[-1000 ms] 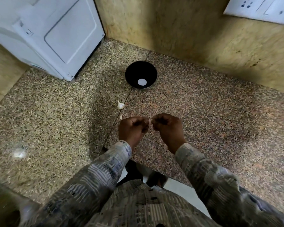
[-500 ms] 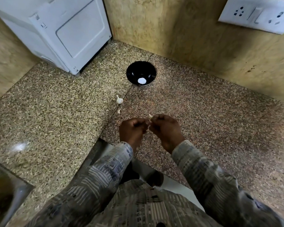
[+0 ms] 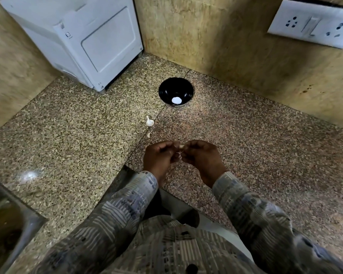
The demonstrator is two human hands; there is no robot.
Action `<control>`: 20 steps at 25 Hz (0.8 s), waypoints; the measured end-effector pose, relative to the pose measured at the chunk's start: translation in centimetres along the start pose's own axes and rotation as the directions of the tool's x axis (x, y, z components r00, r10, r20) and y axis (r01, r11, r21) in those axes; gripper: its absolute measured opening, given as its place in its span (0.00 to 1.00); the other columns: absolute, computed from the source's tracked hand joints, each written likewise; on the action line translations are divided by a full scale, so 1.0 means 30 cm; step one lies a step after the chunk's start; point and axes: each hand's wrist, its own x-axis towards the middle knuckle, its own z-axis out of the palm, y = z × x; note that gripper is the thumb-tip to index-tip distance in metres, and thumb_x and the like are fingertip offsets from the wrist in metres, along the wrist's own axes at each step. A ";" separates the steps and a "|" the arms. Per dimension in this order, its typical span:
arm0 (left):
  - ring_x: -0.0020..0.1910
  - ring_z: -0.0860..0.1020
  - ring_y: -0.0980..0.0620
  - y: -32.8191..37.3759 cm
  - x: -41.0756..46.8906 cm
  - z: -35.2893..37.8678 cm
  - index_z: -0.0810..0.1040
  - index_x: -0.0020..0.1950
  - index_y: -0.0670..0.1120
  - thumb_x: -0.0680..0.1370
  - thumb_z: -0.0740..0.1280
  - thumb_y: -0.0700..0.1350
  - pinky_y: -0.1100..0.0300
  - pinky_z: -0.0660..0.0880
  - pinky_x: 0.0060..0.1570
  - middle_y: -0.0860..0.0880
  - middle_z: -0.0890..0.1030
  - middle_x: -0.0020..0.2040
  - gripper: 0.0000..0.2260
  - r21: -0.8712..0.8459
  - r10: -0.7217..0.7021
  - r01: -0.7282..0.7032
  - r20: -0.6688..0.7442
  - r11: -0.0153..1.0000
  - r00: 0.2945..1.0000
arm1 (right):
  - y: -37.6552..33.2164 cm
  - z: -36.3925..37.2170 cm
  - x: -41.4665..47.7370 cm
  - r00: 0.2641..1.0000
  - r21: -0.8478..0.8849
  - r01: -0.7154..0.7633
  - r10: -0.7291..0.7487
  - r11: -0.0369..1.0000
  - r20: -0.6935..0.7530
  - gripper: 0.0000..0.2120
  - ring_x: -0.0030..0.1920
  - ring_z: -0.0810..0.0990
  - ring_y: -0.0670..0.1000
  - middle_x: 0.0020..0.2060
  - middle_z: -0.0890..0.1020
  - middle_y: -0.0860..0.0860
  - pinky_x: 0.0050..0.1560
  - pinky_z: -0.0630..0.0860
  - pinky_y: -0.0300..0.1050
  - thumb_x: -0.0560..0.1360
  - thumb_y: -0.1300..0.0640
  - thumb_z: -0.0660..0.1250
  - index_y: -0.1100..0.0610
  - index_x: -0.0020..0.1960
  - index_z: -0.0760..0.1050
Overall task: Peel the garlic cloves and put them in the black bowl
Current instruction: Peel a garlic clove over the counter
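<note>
My left hand [image 3: 160, 155] and my right hand [image 3: 201, 158] are held together above the speckled granite counter [image 3: 255, 147], fingertips pinching one small pale garlic clove [image 3: 181, 146] between them. A thin strip of skin hangs below the clove. Farther back stands the black bowl [image 3: 166, 89], with a white glare spot on its bottom. Between the bowl and my hands lie an unpeeled garlic clove [image 3: 149, 122] and a smaller pale piece [image 3: 149, 134] on the counter.
A white appliance [image 3: 83, 38] stands at the back left against the wall. A white socket plate [image 3: 313, 24] is on the right wall. A steel sink edge [image 3: 10, 220] shows at the lower left. The counter's front edge runs just under my wrists.
The view has tilted slightly, showing more wall and socket. Both hands stay pinched together on the clove, with small finger movements only.
</note>
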 end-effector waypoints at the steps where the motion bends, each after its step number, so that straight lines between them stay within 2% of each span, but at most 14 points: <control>1: 0.39 0.84 0.48 0.005 0.015 -0.006 0.86 0.49 0.43 0.78 0.72 0.38 0.54 0.83 0.41 0.42 0.87 0.44 0.03 -0.016 -0.041 0.041 -0.008 0.999 0.999 | 0.000 0.006 0.001 1.000 -0.037 0.014 -0.014 0.999 0.016 0.04 0.39 0.83 0.55 0.39 0.83 0.61 0.41 0.82 0.46 0.76 0.71 0.68 0.68 0.49 0.81; 4: 0.36 0.81 0.49 0.030 0.079 -0.041 0.83 0.50 0.39 0.81 0.67 0.36 0.57 0.80 0.36 0.41 0.84 0.44 0.05 -0.021 -0.187 0.191 0.126 0.981 0.974 | 0.002 0.023 0.021 0.996 -0.037 -0.003 0.006 0.999 0.083 0.05 0.40 0.81 0.56 0.42 0.82 0.62 0.39 0.81 0.46 0.77 0.72 0.67 0.66 0.49 0.81; 6: 0.34 0.79 0.50 0.053 0.121 -0.069 0.81 0.51 0.38 0.82 0.64 0.35 0.58 0.80 0.33 0.41 0.83 0.42 0.05 -0.037 -0.290 0.305 0.219 0.952 0.932 | 0.009 0.033 0.048 0.991 -0.025 -0.016 0.019 1.000 0.133 0.06 0.39 0.79 0.54 0.43 0.81 0.62 0.39 0.80 0.45 0.77 0.72 0.67 0.64 0.49 0.80; 10: 0.30 0.79 0.50 0.077 0.203 -0.113 0.77 0.52 0.39 0.83 0.60 0.33 0.56 0.80 0.30 0.42 0.79 0.38 0.07 -0.051 -0.468 0.506 0.315 0.861 0.826 | 0.015 0.060 0.094 0.986 -0.070 -0.008 0.019 0.998 0.163 0.06 0.38 0.79 0.52 0.39 0.83 0.56 0.41 0.79 0.47 0.79 0.71 0.66 0.63 0.48 0.80; 15: 0.32 0.82 0.49 0.062 0.315 -0.143 0.79 0.51 0.39 0.83 0.62 0.35 0.54 0.83 0.33 0.42 0.82 0.37 0.06 -0.024 -0.534 0.579 0.354 0.815 0.768 | 0.037 0.088 0.177 0.989 -0.065 -0.029 0.039 0.997 0.145 0.04 0.41 0.81 0.53 0.42 0.82 0.58 0.45 0.81 0.48 0.81 0.68 0.64 0.65 0.52 0.78; 20: 0.31 0.83 0.50 0.026 0.416 -0.139 0.79 0.52 0.38 0.84 0.63 0.38 0.56 0.82 0.32 0.42 0.84 0.37 0.07 -0.028 -0.594 0.628 0.292 0.778 0.749 | 0.076 0.115 0.261 0.995 -0.022 -0.098 0.098 0.995 -0.001 0.03 0.40 0.82 0.53 0.40 0.82 0.59 0.47 0.83 0.50 0.80 0.70 0.65 0.66 0.51 0.78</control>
